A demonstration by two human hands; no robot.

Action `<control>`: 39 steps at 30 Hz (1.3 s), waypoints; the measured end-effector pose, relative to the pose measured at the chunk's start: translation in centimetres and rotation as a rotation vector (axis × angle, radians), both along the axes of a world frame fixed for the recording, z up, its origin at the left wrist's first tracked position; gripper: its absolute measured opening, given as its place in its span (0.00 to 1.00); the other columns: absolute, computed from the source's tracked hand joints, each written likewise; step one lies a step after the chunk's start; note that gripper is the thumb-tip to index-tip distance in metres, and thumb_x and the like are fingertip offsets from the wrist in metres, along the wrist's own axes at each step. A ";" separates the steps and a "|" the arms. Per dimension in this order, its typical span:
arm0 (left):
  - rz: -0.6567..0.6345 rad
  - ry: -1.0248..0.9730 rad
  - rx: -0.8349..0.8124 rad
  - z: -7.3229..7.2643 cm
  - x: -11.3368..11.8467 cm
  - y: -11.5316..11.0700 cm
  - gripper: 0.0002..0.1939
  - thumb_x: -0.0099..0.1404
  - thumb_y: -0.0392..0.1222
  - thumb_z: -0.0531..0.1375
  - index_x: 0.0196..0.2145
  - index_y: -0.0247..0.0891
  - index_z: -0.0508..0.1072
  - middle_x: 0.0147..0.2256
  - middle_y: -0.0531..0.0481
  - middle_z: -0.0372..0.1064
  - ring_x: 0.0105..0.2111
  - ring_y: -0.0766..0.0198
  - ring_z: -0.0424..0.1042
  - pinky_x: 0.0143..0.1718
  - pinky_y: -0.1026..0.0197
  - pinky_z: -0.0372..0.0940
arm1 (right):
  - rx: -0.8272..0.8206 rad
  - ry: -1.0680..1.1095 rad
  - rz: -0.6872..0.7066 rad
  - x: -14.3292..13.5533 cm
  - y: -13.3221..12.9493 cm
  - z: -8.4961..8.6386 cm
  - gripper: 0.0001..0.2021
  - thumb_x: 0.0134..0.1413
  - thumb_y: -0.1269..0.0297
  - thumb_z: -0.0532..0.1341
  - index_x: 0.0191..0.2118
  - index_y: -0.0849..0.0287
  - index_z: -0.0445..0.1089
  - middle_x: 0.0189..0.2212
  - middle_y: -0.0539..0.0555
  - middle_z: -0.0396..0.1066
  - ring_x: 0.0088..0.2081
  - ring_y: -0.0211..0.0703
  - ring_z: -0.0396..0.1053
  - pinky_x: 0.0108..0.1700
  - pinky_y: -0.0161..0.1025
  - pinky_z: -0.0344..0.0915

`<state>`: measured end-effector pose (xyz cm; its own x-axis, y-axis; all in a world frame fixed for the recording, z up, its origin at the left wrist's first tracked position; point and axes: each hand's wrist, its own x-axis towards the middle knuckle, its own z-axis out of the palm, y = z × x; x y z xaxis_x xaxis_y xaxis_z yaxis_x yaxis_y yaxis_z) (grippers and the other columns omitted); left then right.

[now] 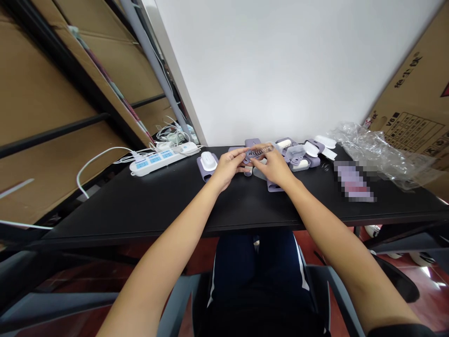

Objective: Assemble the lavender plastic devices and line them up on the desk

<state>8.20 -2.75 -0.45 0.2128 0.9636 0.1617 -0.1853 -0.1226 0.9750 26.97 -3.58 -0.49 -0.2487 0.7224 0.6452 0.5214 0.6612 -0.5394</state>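
My left hand point(228, 169) pinches a small purple plastic piece point(249, 154) over the table, between thumb and fingers. From the other side, my right hand point(276, 167) is closed on a metal coil spring point(264, 150), which lies against that piece. Whether the spring is seated in the piece cannot be made out. Left of my hands lies a purple part with a white oval brush-like head point(209, 161). Behind and right of my right hand is a pile of purple and white parts point(298, 152), some with white bristles point(325, 142).
A white power strip point(164, 159) with cables lies at the table's left. Crumpled clear plastic bags point(382, 152) and a pixelated purple item point(352, 181) lie at right. Loose springs point(325, 167) rest near the pile. A white wall point(266, 70) and a cardboard box point(414, 107) stand behind.
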 end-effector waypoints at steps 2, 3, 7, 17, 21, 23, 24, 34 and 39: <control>0.006 0.014 0.007 0.1 0.0 -0.1 0.18 0.69 0.39 0.66 0.55 0.33 0.80 0.41 0.44 0.81 0.36 0.63 0.81 0.34 0.64 0.79 | -0.008 -0.008 -0.011 0.0 -0.1 0.0 0.14 0.64 0.65 0.65 0.54 0.54 0.74 0.50 0.58 0.74 0.43 0.49 0.75 0.53 0.49 0.73; 0.010 0.024 0.013 0.1 0.0 -0.1 0.18 0.69 0.40 0.66 0.55 0.34 0.80 0.41 0.44 0.81 0.37 0.63 0.81 0.34 0.64 0.78 | -0.011 -0.013 -0.019 0.0 -0.2 0.1 0.14 0.64 0.65 0.65 0.54 0.54 0.75 0.50 0.58 0.74 0.43 0.49 0.75 0.53 0.49 0.73; 0.042 0.052 0.029 0.3 0.0 0.0 0.18 0.66 0.40 0.69 0.52 0.34 0.81 0.39 0.45 0.81 0.34 0.65 0.81 0.30 0.67 0.76 | -0.035 -0.038 -0.040 0.0 -0.5 0.3 0.16 0.65 0.63 0.65 0.57 0.53 0.74 0.51 0.58 0.73 0.42 0.48 0.75 0.51 0.50 0.73; 0.081 -0.031 0.020 0.5 -0.5 0.4 0.23 0.65 0.37 0.69 0.57 0.36 0.75 0.30 0.52 0.77 0.25 0.68 0.77 0.22 0.70 0.68 | -0.077 0.092 -0.049 0.6 0.5 0.2 0.24 0.60 0.62 0.68 0.62 0.54 0.74 0.54 0.59 0.73 0.46 0.49 0.75 0.57 0.51 0.71; 0.000 -0.104 -0.007 0.9 -0.6 0.0 0.28 0.62 0.36 0.71 0.59 0.38 0.73 0.35 0.52 0.78 0.24 0.69 0.77 0.22 0.70 0.67 | -0.225 0.187 0.087 0.6 0.7 0.4 0.22 0.58 0.54 0.70 0.56 0.54 0.76 0.48 0.55 0.77 0.47 0.48 0.75 0.56 0.50 0.71; -0.024 -0.109 -0.020 1.1 -0.6 -0.2 0.28 0.63 0.37 0.70 0.60 0.38 0.72 0.34 0.52 0.78 0.23 0.69 0.76 0.23 0.69 0.67 | -0.283 0.268 0.147 0.4 0.5 0.6 0.21 0.55 0.52 0.71 0.51 0.54 0.76 0.45 0.53 0.78 0.46 0.47 0.76 0.55 0.48 0.72; -0.034 -0.103 -0.025 1.2 -0.5 -0.3 0.27 0.64 0.37 0.69 0.60 0.37 0.72 0.33 0.51 0.79 0.23 0.69 0.76 0.23 0.69 0.67 | -0.313 0.320 0.174 0.3 0.4 0.8 0.21 0.54 0.50 0.72 0.50 0.54 0.76 0.44 0.52 0.78 0.46 0.47 0.76 0.53 0.47 0.72; 0.176 0.028 0.006 0.9 -0.6 0.4 0.12 0.70 0.40 0.61 0.49 0.36 0.78 0.31 0.49 0.79 0.23 0.69 0.72 0.24 0.68 0.64 | -0.405 0.835 0.066 1.8 -0.2 3.0 0.26 0.48 0.43 0.74 0.47 0.51 0.70 0.43 0.51 0.78 0.42 0.41 0.77 0.32 0.32 0.67; 0.200 0.512 0.379 -0.3 -0.5 0.4 0.14 0.70 0.43 0.60 0.50 0.40 0.81 0.39 0.46 0.81 0.39 0.59 0.77 0.43 0.56 0.71 | -0.353 0.952 -0.039 2.3 0.1 2.9 0.26 0.52 0.40 0.70 0.49 0.50 0.70 0.39 0.49 0.75 0.39 0.40 0.75 0.29 0.31 0.64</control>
